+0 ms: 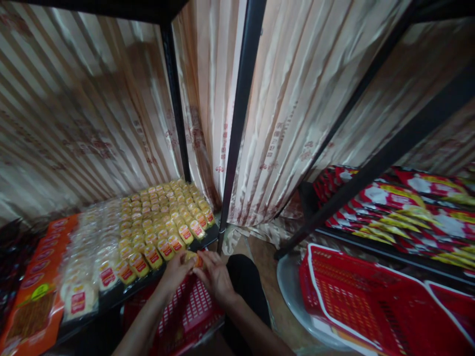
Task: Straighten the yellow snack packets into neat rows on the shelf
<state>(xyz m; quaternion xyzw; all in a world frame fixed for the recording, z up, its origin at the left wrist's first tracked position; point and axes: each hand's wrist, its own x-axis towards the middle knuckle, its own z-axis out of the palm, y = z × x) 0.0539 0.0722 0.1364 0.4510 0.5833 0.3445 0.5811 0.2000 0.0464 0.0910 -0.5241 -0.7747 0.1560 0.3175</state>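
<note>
My left hand point(177, 271) and my right hand point(215, 276) meet just below the front edge of a black shelf point(122, 291). Together they pinch a small yellow snack packet point(194, 258) with a red label. Several rows of the same yellow packets point(163, 217) stand packed on the shelf right above my hands. A red plastic basket point(189, 316) sits under my forearms.
Clear-wrapped pale packets point(89, 257) and orange bags point(37, 291) fill the shelf's left part. Black shelf posts point(239, 123) stand ahead of striped curtains point(304, 109). On the right, red and yellow bags point(401, 202) lie on another shelf, with empty red baskets point(363, 301) below.
</note>
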